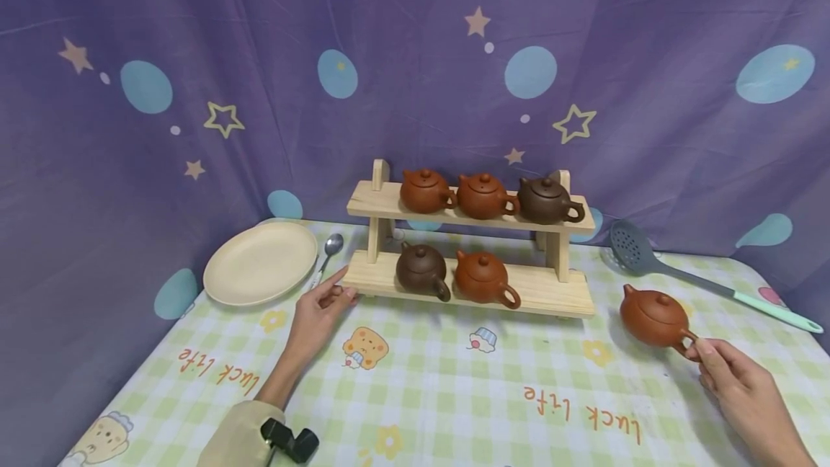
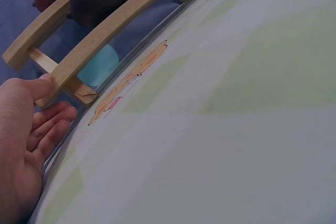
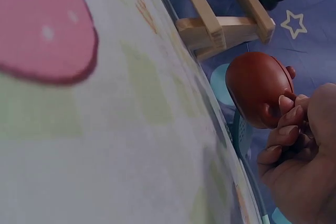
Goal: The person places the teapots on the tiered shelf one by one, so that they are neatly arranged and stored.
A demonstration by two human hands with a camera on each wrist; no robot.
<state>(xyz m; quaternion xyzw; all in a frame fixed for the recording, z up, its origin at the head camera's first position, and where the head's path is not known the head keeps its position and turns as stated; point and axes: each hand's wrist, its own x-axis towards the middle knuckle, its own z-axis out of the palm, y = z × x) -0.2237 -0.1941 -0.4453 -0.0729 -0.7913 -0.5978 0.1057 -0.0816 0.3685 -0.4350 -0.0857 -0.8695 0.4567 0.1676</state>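
Observation:
My right hand (image 1: 746,388) pinches the handle of a reddish-brown clay teapot (image 1: 655,317), its spout pointing away to the upper left. The right wrist view shows that teapot (image 3: 257,87) over the cloth, with the fingers curled at its handle. A two-tier wooden rack (image 1: 538,299) stands in the middle of the table. My left hand (image 1: 320,316) grips the left end of its lower shelf; in the left wrist view the thumb lies on the board (image 2: 94,40) with other fingers below. A dark brown teapot (image 1: 421,269) and a reddish one (image 1: 481,277) sit on the lower shelf.
On the upper shelf stand two reddish teapots (image 1: 426,192) and a dark one (image 1: 545,200). A cream plate (image 1: 259,263) and a spoon (image 1: 333,245) lie left of the rack. At right lies a grey skimmer (image 1: 694,279) with a mint handle. A purple curtain (image 1: 415,92) hangs behind.

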